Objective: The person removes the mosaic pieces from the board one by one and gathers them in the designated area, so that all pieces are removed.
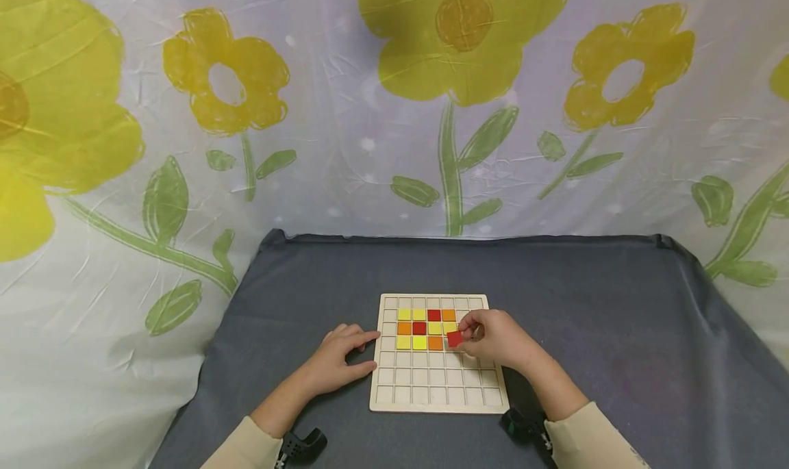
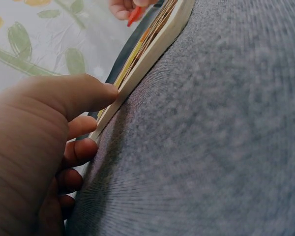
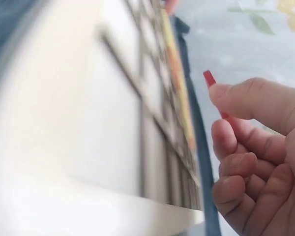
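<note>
Grey cloth on the table (image 1: 290, 284) runs from the left slope, beneath a flowered backdrop (image 1: 333, 140), to the left hand (image 1: 335, 363); its thumb and index finger are spread apart, their tips touching the left edge of the wooden grid board (image 1: 437, 394), clasping nothing; the board lies flat, its far edge well apart from the table's far edge. Rows of coloured tiles (image 1: 419, 328) (yellow, orange and red) sit in its middle and far cells; just right of the near row's orange tile (image 1: 435, 344), the red tile (image 1: 455, 339) is held tilted above the board; the right hand (image 1: 499, 339) has thumb and index finger clamped on it, the other fingers curled in towards the palm. The right sleeve (image 1: 588, 431) bears a small dark marking (too tiny to read); a wide stretch of cloth gives room farther right.
</note>
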`<action>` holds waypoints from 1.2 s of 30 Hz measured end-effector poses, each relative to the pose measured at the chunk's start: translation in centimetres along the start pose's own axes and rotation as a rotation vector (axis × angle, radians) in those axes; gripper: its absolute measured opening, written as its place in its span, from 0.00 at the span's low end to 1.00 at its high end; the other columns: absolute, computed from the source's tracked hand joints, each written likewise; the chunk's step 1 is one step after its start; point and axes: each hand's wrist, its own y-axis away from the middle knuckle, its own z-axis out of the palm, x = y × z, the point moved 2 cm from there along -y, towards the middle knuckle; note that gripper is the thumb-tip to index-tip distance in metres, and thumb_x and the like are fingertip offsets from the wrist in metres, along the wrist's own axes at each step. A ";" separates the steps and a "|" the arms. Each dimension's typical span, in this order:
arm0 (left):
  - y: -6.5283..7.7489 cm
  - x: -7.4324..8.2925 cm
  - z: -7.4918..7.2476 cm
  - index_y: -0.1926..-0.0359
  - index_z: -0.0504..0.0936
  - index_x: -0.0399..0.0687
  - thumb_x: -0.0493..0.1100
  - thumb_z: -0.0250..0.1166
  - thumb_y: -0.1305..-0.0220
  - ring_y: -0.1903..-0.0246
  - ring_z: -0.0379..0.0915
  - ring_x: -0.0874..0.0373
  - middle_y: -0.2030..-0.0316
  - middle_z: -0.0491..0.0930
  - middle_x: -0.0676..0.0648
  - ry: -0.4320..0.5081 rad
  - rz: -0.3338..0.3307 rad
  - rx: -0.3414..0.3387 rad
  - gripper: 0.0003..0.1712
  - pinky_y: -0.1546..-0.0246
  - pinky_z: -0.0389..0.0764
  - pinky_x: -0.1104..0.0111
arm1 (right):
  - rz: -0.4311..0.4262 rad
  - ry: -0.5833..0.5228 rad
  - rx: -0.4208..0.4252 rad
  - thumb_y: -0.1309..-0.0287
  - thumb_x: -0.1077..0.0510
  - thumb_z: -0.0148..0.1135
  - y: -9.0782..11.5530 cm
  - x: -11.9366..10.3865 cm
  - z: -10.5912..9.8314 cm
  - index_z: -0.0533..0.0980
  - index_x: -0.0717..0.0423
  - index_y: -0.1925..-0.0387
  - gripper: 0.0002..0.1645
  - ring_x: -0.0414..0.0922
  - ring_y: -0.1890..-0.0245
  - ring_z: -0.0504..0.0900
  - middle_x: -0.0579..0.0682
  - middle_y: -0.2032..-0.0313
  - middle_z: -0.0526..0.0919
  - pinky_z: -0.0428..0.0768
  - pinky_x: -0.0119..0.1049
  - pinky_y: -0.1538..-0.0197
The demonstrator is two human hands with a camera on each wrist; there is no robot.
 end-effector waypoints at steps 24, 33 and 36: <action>0.0 0.0 0.0 0.35 0.81 0.50 0.51 0.73 0.35 0.65 0.59 0.63 0.66 0.70 0.60 0.011 -0.021 -0.031 0.28 0.59 0.59 0.64 | -0.051 -0.097 0.171 0.43 0.62 0.75 2.7 -2.9 -6.4 0.82 0.55 0.58 0.12 0.43 0.73 0.71 0.47 0.67 0.79 0.71 0.34 0.71; 0.1 0.0 0.0 0.36 0.82 0.50 0.50 0.74 0.37 0.65 0.59 0.64 0.66 0.69 0.60 -0.016 -0.016 -0.020 0.29 0.60 0.61 0.65 | -0.060 -0.150 0.253 0.42 0.64 0.73 3.3 -3.0 -7.7 0.81 0.56 0.55 0.14 0.44 0.74 0.69 0.50 0.66 0.79 0.70 0.35 0.72; 0.0 0.1 0.0 0.36 0.82 0.50 0.50 0.74 0.36 0.65 0.59 0.64 0.66 0.69 0.60 -0.017 -0.014 -0.020 0.29 0.60 0.61 0.65 | -0.044 -0.154 0.269 0.42 0.65 0.73 3.4 -2.9 -8.1 0.81 0.57 0.54 0.14 0.44 0.75 0.69 0.51 0.66 0.79 0.70 0.35 0.72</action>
